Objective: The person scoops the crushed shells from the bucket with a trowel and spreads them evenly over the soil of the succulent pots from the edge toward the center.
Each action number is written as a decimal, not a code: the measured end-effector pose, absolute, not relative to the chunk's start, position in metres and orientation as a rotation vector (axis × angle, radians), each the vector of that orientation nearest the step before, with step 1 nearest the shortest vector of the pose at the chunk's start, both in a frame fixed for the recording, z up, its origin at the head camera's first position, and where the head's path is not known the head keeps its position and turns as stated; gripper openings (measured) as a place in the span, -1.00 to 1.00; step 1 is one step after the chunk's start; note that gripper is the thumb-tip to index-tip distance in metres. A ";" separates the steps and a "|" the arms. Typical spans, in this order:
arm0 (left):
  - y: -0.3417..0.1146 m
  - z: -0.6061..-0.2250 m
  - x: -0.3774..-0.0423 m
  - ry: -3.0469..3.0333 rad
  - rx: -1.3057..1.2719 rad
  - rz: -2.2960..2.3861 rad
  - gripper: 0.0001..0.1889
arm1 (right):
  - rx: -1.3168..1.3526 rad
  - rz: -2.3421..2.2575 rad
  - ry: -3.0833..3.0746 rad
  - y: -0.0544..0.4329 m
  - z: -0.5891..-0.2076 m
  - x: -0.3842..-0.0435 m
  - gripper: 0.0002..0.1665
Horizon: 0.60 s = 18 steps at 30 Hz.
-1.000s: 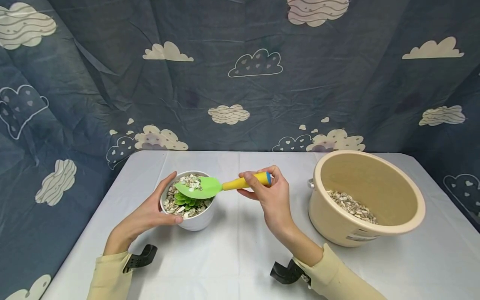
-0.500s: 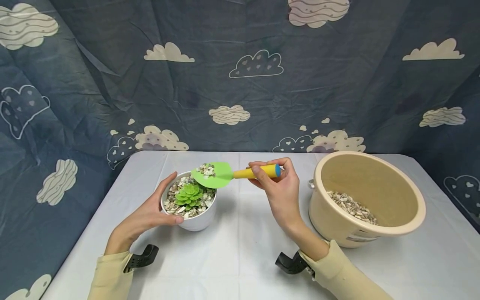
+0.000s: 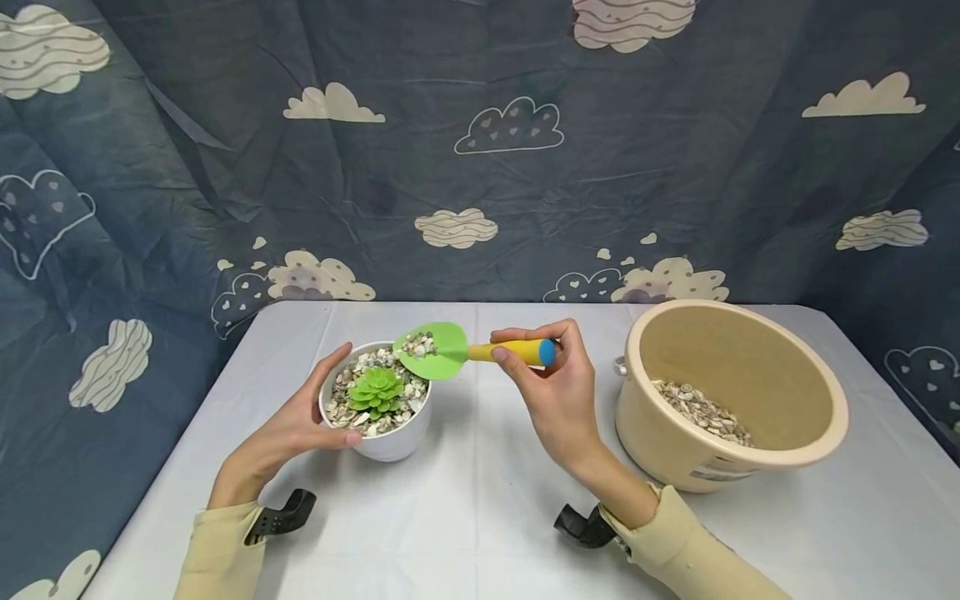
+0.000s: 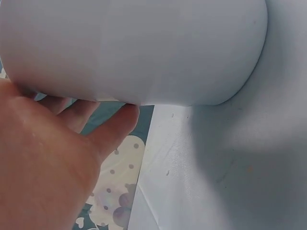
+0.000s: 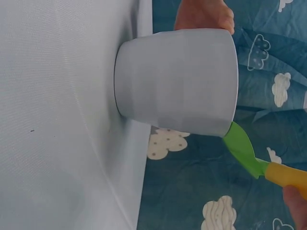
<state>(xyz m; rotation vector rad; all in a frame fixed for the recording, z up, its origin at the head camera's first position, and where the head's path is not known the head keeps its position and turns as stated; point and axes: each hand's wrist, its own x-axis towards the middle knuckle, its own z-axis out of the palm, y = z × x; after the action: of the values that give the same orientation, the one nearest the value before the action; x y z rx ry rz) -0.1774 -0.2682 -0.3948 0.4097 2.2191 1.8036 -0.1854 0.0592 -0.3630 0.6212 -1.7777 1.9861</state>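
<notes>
A white pot [image 3: 393, 446] stands on the table, filled with small pale stones around a green succulent [image 3: 375, 390]. My left hand [image 3: 292, 421] grips it from the left, thumb at the near side and fingers spread toward the far side. In the left wrist view the fingers touch the pot's wall [image 4: 144, 52]. Between thumb and fingers, my right hand [image 3: 555, 400] holds a small trowel by its yellow handle [image 3: 517, 352]. The green blade [image 3: 444, 350] bears some stones, its tip over the pot's far right rim. The right wrist view shows the blade at the rim.
A large beige bucket [image 3: 637, 425] with small stones [image 3: 701, 412] inside stands to the right of my right hand. White cloth covers the table [image 3: 480, 517]. Behind hangs a dark blue cloth [image 3: 420, 167] with cloud prints.
The trowel has moved right and slightly away from me, from over the succulent to the pot's rim, uncovering the plant. My left hand stays on the pot.
</notes>
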 end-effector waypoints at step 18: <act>-0.270 -0.394 -0.176 2.203 0.415 1.790 0.15 | 0.714 1.818 -1.785 0.056 -0.362 -0.179 -0.58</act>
<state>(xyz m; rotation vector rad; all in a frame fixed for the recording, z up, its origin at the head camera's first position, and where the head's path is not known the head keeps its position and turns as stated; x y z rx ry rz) -0.1759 -0.2697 -0.3936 0.4149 2.2029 1.7900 -0.1788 0.0564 -0.3618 0.7143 -1.7851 1.8180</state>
